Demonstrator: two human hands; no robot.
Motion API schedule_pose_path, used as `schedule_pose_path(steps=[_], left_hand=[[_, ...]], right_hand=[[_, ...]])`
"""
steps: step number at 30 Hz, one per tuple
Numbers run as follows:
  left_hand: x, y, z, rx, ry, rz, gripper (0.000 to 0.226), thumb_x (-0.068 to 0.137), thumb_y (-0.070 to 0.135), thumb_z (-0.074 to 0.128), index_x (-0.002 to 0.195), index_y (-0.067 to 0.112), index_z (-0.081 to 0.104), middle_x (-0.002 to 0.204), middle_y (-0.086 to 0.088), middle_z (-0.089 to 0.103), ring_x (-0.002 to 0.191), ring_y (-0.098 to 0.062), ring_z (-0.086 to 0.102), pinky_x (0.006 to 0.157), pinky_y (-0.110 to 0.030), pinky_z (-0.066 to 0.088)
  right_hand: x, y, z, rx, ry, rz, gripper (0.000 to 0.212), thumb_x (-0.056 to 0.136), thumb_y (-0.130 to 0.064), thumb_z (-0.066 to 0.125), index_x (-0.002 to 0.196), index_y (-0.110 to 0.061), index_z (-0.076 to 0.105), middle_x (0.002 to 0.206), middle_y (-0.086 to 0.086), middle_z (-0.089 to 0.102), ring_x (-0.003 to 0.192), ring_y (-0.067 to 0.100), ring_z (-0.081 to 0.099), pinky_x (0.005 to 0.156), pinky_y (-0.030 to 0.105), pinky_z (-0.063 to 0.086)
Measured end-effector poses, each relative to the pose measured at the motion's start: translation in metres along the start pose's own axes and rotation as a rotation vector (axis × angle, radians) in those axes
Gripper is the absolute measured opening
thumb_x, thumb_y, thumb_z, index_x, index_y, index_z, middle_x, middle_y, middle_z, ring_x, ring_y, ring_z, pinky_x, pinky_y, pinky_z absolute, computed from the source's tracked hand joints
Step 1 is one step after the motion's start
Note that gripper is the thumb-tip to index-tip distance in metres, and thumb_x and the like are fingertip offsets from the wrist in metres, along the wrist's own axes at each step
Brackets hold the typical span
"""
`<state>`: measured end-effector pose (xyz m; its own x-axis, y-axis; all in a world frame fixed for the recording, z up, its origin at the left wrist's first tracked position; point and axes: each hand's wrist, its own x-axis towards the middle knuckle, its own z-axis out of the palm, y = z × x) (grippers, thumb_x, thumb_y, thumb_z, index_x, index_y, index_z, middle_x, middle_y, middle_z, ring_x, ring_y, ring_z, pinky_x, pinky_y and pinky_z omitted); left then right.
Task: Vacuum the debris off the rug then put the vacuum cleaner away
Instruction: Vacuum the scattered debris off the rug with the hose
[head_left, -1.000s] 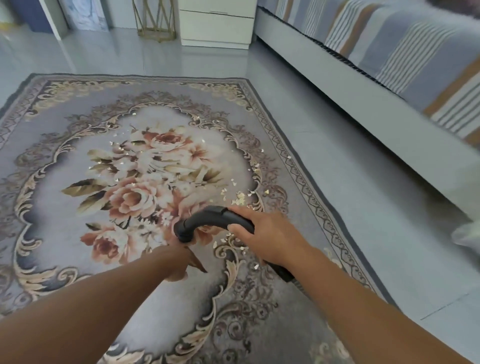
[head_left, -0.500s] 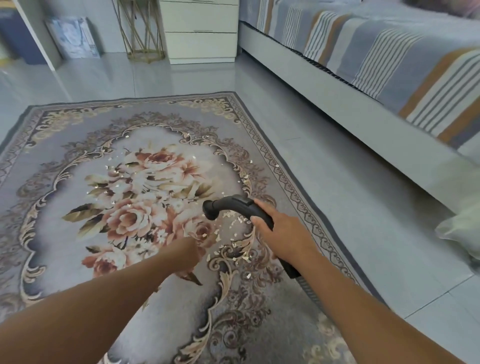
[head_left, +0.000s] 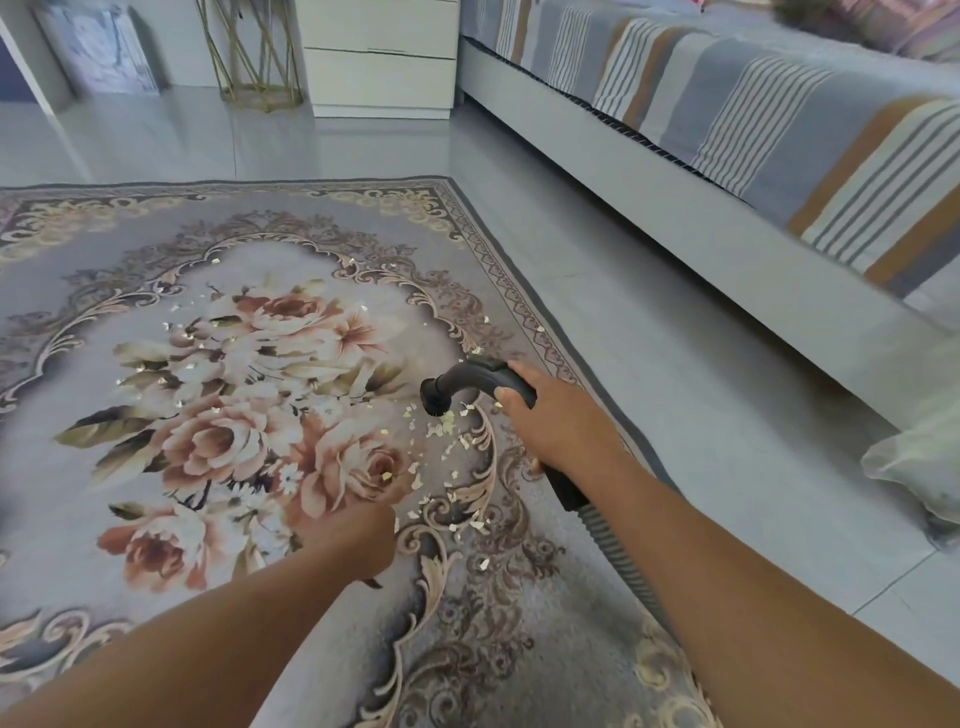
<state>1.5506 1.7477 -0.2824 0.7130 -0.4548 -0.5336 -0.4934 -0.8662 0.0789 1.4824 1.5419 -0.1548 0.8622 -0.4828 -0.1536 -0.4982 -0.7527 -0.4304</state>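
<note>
A grey rug (head_left: 291, 649) with a floral centre lies on the tiled floor. Pale debris flakes (head_left: 441, 431) are scattered over the flowers and cluster at the right scrollwork. My right hand (head_left: 556, 421) grips the black curved vacuum handle (head_left: 467, 376), whose open end points down just above the flake cluster. A grey ribbed hose (head_left: 613, 540) runs back under my right forearm. Over the rug below the roses hovers my left hand (head_left: 358, 535), with only its back showing and the fingers hidden. The vacuum's body is out of view.
A bed (head_left: 727, 156) with a striped cover runs along the right, with a strip of bare tile (head_left: 649, 389) between it and the rug. A white drawer unit (head_left: 379, 57) and a gold wire stand (head_left: 249, 57) are at the back. A pale pillow (head_left: 919, 467) lies at right.
My right hand has carried the handle's open end rightward across the rug to the flake cluster near the right border. My left hand stayed beside it. The view tilted up.
</note>
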Motion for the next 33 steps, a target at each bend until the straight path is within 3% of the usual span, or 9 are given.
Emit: schedule_pose_path(steps=[5,9,13,16,20,23,25,29,33], left_hand=[[-0.003,-0.004,-0.002,0.034,-0.015,0.043,0.028,0.092,0.014,0.043,0.113,0.017,0.060,0.100,0.002,0.064,0.090,-0.016,0.063,0.064,-0.027,0.048],[-0.002,-0.010,-0.001,0.014,-0.039,0.035,0.041,0.091,0.016,0.044,0.131,0.024,0.050,0.119,0.001,0.058,0.102,-0.018,0.059,0.078,-0.032,0.055],[-0.007,-0.014,-0.001,0.050,-0.045,0.070,0.050,0.094,0.016,0.046,0.143,0.023,0.036,0.132,-0.003,0.053,0.112,-0.022,0.057,0.089,-0.037,0.052],[-0.013,-0.016,-0.001,0.166,-0.051,0.048,0.035,0.096,0.018,0.048,0.130,0.011,0.052,0.124,-0.006,0.056,0.107,-0.021,0.057,0.090,-0.034,0.049],[-0.022,-0.016,0.007,0.220,-0.171,0.090,0.033,0.095,0.009,0.042,0.125,0.003,0.056,0.127,-0.008,0.056,0.115,-0.022,0.054,0.093,-0.030,0.047],[-0.023,-0.017,0.007,0.223,-0.202,0.118,0.033,0.095,0.009,0.044,0.125,0.003,0.057,0.112,-0.006,0.060,0.095,-0.019,0.057,0.080,-0.028,0.049],[-0.021,-0.019,0.006,0.210,-0.204,0.110,0.033,0.094,0.010,0.046,0.123,0.003,0.058,0.100,-0.003,0.053,0.087,-0.018,0.052,0.071,-0.025,0.044],[-0.022,-0.020,0.001,0.191,-0.211,0.099,0.034,0.092,0.007,0.045,0.123,0.002,0.058,0.097,-0.003,0.050,0.086,-0.018,0.048,0.070,-0.025,0.039],[-0.025,-0.016,0.000,0.211,-0.245,0.100,0.036,0.094,0.005,0.043,0.127,0.000,0.055,0.119,-0.011,0.058,0.095,-0.019,0.053,0.079,-0.028,0.046]], right_hand=[[-0.020,0.011,0.000,-0.096,-0.034,0.040,0.049,0.096,-0.054,0.034,0.145,-0.045,0.030,0.113,0.001,0.065,0.081,0.026,0.069,0.078,0.043,0.058],[-0.024,0.010,0.005,-0.131,-0.027,0.039,0.049,0.097,-0.056,0.033,0.144,-0.046,0.027,0.108,0.002,0.066,0.077,0.025,0.069,0.072,0.042,0.059],[0.018,-0.009,0.013,-0.099,-0.006,0.036,0.052,0.097,-0.053,0.034,0.147,-0.040,0.028,0.128,0.003,0.060,0.100,0.028,0.065,0.086,0.041,0.054],[0.039,-0.022,0.016,-0.052,-0.009,0.052,0.054,0.096,-0.051,0.035,0.148,-0.037,0.031,0.139,0.004,0.053,0.117,0.029,0.056,0.097,0.042,0.047],[0.007,-0.015,0.014,-0.030,-0.045,0.037,0.052,0.097,-0.051,0.036,0.147,-0.040,0.028,0.115,0.003,0.063,0.088,0.027,0.068,0.080,0.045,0.057],[-0.032,-0.005,0.009,-0.102,-0.074,0.038,0.050,0.099,-0.051,0.033,0.147,-0.041,0.026,0.095,-0.002,0.062,0.068,0.019,0.067,0.069,0.040,0.060],[-0.035,-0.007,0.008,-0.129,-0.054,0.040,0.050,0.099,-0.052,0.032,0.147,-0.041,0.026,0.094,-0.003,0.062,0.066,0.019,0.066,0.068,0.039,0.060],[0.013,-0.026,0.019,-0.110,-0.004,0.039,0.052,0.098,-0.051,0.033,0.148,-0.038,0.028,0.117,0.004,0.063,0.092,0.027,0.067,0.081,0.043,0.056],[0.056,-0.047,0.027,-0.029,0.001,0.076,0.050,0.098,-0.049,0.033,0.146,-0.033,0.034,0.135,0.008,0.055,0.111,0.032,0.060,0.095,0.044,0.048]])
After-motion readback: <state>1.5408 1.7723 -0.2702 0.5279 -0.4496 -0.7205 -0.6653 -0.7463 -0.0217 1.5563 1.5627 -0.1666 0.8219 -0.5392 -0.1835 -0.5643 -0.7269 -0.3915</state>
